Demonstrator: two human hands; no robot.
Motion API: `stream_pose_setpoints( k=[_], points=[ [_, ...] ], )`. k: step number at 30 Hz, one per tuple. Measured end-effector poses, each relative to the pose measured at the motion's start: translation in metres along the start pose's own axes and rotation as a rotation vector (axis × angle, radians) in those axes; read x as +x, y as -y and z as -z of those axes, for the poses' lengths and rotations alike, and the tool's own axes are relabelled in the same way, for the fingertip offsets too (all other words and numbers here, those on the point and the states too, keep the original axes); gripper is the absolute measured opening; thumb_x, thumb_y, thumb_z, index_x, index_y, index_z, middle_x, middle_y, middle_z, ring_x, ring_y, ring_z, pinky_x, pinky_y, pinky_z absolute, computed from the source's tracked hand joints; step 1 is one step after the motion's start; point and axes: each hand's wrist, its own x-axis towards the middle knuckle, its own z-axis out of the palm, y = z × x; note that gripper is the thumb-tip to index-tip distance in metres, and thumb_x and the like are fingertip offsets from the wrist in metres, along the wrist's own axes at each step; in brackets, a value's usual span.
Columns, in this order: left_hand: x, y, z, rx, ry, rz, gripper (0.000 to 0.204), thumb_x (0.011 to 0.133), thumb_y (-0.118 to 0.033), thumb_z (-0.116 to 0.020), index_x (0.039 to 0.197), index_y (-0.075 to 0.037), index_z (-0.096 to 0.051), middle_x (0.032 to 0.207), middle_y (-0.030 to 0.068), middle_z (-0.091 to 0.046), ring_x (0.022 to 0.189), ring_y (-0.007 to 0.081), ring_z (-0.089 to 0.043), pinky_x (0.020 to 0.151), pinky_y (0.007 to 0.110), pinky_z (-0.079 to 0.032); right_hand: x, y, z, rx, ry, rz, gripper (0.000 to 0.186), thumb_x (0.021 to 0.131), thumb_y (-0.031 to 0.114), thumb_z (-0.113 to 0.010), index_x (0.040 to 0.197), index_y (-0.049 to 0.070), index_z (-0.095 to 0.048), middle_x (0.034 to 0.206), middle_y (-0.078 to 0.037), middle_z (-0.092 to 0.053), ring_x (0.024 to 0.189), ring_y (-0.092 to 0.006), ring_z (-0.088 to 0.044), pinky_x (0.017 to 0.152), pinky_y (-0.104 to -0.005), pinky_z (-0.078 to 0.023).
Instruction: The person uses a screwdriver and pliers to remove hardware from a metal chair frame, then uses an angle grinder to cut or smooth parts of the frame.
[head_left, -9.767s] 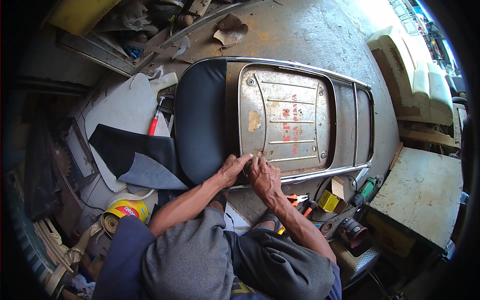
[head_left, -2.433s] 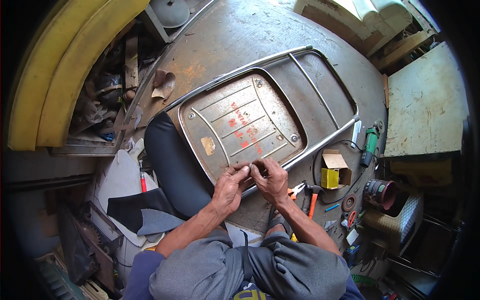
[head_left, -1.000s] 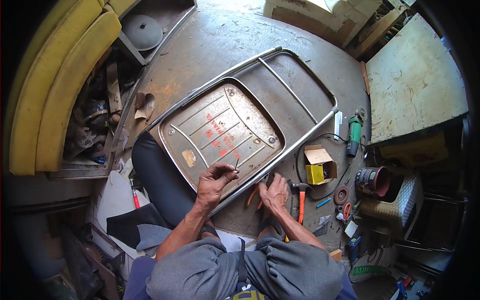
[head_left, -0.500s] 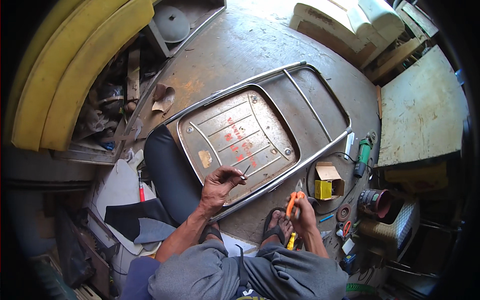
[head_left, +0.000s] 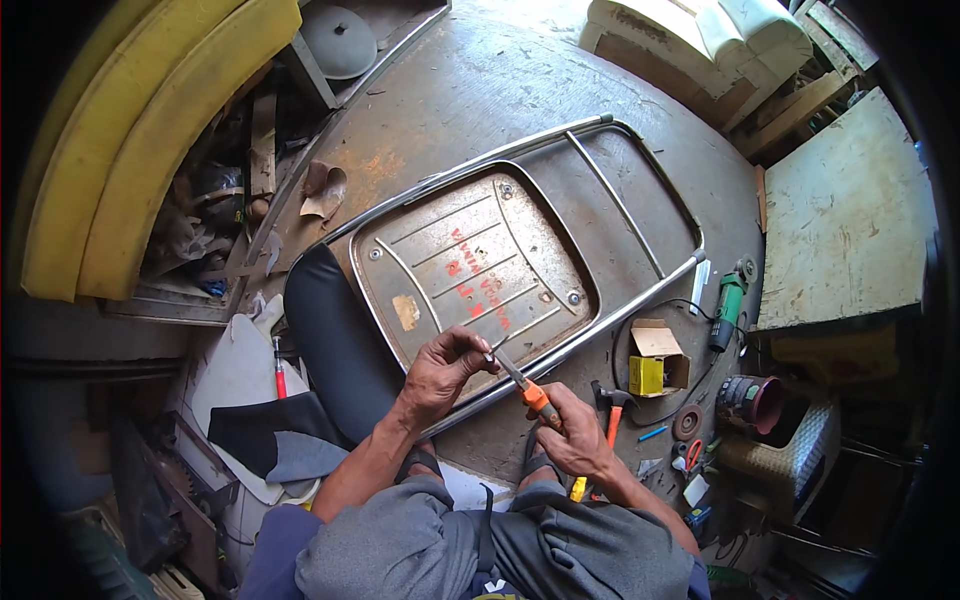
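Note:
My left hand (head_left: 440, 375) pinches a small, thin metal pin (head_left: 500, 345) above the near edge of a rusty metal seat pan (head_left: 470, 260) with red lettering. My right hand (head_left: 568, 440) grips orange-handled pliers (head_left: 537, 398), their metal jaws angled up to the pin at my left fingertips; whether they clamp it I cannot tell. Below my hands lies the chair's chrome tubular frame (head_left: 640, 294), with a black padded cushion (head_left: 330, 350) at its left end.
Hammer (head_left: 613, 415), yellow box (head_left: 648, 375), green angle grinder (head_left: 730, 310) and red scissors (head_left: 687, 458) lie right of the chair. A pale board (head_left: 840, 210) stands at right; yellow foam pieces (head_left: 130, 150) at upper left; white upholstered furniture (head_left: 690, 40) behind; black material (head_left: 240, 440) at lower left.
My right hand left the pin, picked up the pliers from the floor, and has now brought their jaws up to my left fingers. The view has shifted slightly.

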Motion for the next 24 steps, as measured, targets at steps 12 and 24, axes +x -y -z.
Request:
stream_pose_setpoints(
  k=[12,24],
  points=[
    [0.005,0.011,-0.003,-0.059,0.029,-0.028,0.010,0.095,-0.007,-0.065,0.105,-0.006,-0.066,0.102,0.0049,-0.065,0.094,0.0188,-0.067,0.089,0.041,-0.059,-0.008,-0.004,-0.005,0.018,-0.084,0.047,0.038,0.077,0.000,-0.059,0.115,-0.003,-0.057,0.097,-0.018,-0.058,0.088,-0.0347,-0.061,0.081,-0.0402,-0.050],
    [-0.001,0.021,-0.005,-0.043,0.011,-0.115,0.012,0.095,-0.005,-0.066,0.107,-0.006,-0.067,0.103,0.0052,-0.064,0.094,0.0179,-0.066,0.088,0.038,-0.060,-0.008,0.000,-0.012,-0.091,-0.086,0.163,0.039,0.076,-0.002,-0.061,0.114,-0.002,-0.055,0.100,-0.021,-0.056,0.090,-0.0420,-0.060,0.079,-0.0450,-0.050]
  ],
)
